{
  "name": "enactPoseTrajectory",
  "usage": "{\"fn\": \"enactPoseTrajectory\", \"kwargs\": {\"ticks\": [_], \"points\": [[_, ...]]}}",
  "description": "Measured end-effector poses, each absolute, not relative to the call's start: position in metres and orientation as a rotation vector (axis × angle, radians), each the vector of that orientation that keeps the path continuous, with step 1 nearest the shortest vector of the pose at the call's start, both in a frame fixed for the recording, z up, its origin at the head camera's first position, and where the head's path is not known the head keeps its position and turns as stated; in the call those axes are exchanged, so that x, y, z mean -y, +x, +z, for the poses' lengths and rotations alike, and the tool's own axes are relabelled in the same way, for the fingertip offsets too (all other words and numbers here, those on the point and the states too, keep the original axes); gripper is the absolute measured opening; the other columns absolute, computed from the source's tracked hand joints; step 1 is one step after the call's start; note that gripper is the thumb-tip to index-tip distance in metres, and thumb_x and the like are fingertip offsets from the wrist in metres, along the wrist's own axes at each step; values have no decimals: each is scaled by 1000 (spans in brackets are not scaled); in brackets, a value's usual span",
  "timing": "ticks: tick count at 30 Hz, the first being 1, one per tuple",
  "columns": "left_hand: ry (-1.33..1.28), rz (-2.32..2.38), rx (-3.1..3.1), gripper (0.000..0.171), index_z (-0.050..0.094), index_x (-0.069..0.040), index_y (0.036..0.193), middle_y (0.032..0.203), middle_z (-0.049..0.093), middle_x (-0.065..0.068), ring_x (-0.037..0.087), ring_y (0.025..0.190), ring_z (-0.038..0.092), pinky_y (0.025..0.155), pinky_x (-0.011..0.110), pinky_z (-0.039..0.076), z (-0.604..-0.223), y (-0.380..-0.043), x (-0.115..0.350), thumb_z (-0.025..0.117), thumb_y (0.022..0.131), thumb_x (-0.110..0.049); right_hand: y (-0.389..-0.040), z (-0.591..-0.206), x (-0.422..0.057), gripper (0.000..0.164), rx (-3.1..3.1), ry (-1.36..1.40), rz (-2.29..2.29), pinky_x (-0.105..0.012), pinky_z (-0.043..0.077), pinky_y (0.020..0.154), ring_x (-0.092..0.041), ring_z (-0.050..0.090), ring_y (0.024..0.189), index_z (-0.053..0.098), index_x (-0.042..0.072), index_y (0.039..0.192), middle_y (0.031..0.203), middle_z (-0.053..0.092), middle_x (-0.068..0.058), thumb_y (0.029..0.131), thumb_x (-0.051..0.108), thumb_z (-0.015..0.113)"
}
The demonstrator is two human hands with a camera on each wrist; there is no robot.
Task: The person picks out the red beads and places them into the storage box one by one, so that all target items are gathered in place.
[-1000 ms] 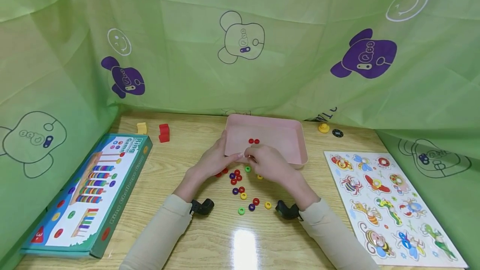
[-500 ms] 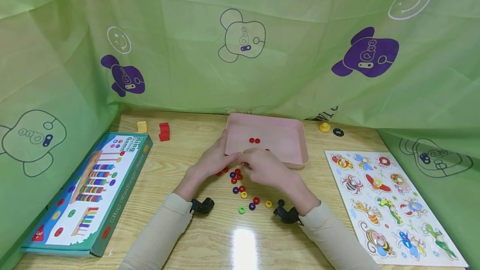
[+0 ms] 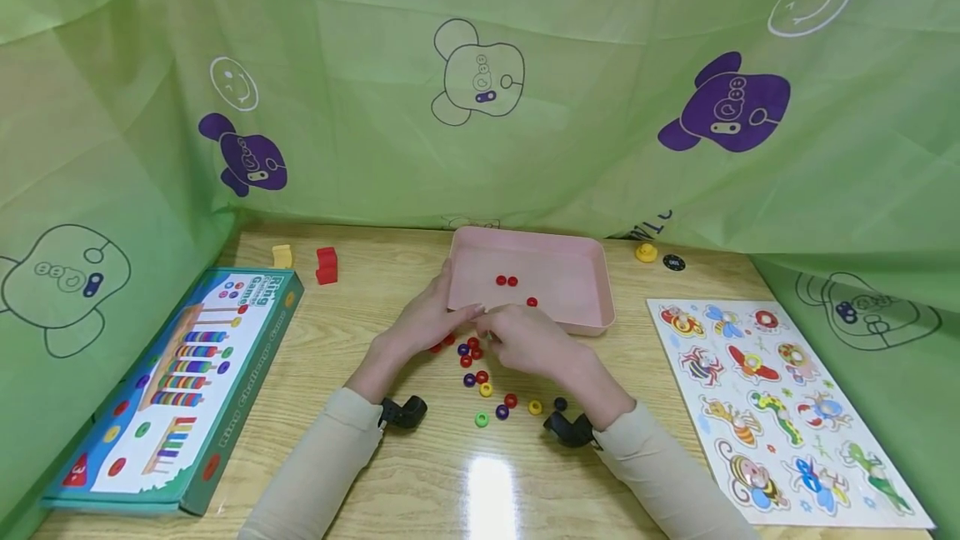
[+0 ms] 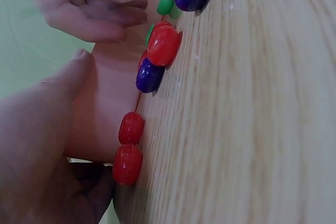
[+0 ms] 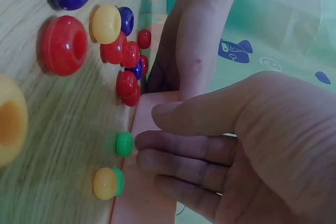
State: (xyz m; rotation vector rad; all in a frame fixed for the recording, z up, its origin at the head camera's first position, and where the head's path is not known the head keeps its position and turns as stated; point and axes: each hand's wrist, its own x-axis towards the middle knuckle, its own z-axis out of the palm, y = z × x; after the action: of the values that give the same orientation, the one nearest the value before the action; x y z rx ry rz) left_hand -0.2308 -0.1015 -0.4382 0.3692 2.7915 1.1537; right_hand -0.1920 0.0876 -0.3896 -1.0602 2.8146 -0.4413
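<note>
My left hand (image 3: 423,322) grips the near left corner of a pink tray (image 3: 562,273), with its thumb (image 4: 76,74) along the front wall. Close to that thumb, my right hand (image 3: 528,342) hangs low over the tray's front edge, palm turned left. A gap shows between its thumb (image 5: 194,114) and fingers (image 5: 189,169), and nothing is held there. Just beyond its fingertips sit a green ring bead (image 5: 124,144) and a yellow one (image 5: 105,183). Three red ring beads (image 3: 532,302) lie inside the tray. Red and purple ones (image 4: 149,74) lie before its front wall.
More ring beads (image 3: 482,419) are scattered toward the person. A ring game box (image 3: 180,390) lies left, an insect puzzle board (image 3: 783,415) right. Red (image 3: 327,266) and yellow blocks (image 3: 282,257), a yellow duck (image 3: 646,252) and a black chip (image 3: 673,262) stand behind.
My right hand has moved left along the tray's front edge, toward my left thumb. A third red bead has come into sight inside the tray. The left hand has stayed put.
</note>
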Motion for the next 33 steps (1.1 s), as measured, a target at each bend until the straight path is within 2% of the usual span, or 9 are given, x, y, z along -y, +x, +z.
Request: {"fn": "enactPoseTrajectory", "kwargs": {"ticks": [3,9,15,20,24,33], "points": [[364,1154,-2787,104,-11,-24,148,156,16,6,25,139,29,108,47,34,-438,-231,101,55,80,-64,-193,-389,-90,13,-2790,-1038,-432,-25,47,72,-9,56,77,68,18,90,88,68,6,84,8,62],[370,1135,-2788,104,-10,-20,149,157,12,8,26,140,26,110,47,31,-437,-231,101,55,81,-63,-195,-383,-100,26,-2751,-914,-494,-26,47,72,-11,56,77,69,19,100,93,68,4,85,1,58],[363,1117,-2797,104,-10,-21,149,157,14,7,26,139,28,109,46,32,-438,-232,102,56,81,-62,-193,-387,-94,26,-2681,-1034,-541,-22,48,76,-8,58,82,70,18,103,101,68,6,87,3,56],[369,1107,-2804,104,-12,-22,148,156,15,8,25,138,29,108,46,34,-439,-232,102,54,81,-65,-189,-397,-82,12,-2689,-1198,-485,-22,49,78,-7,57,82,70,19,90,89,67,9,86,10,62],[372,1112,-2800,104,-12,-23,148,156,15,8,25,139,29,108,46,34,-439,-231,101,53,80,-66,-188,-404,-77,6,-2745,-1223,-434,-22,48,77,-6,54,79,68,21,87,86,63,11,85,15,65],[369,1100,-2812,102,-14,-24,147,157,13,8,24,140,26,109,45,32,-440,-232,101,53,82,-64,-190,-413,-71,11,-2815,-1282,-427,-18,42,67,-6,47,72,61,19,77,79,53,10,85,12,62]]}}
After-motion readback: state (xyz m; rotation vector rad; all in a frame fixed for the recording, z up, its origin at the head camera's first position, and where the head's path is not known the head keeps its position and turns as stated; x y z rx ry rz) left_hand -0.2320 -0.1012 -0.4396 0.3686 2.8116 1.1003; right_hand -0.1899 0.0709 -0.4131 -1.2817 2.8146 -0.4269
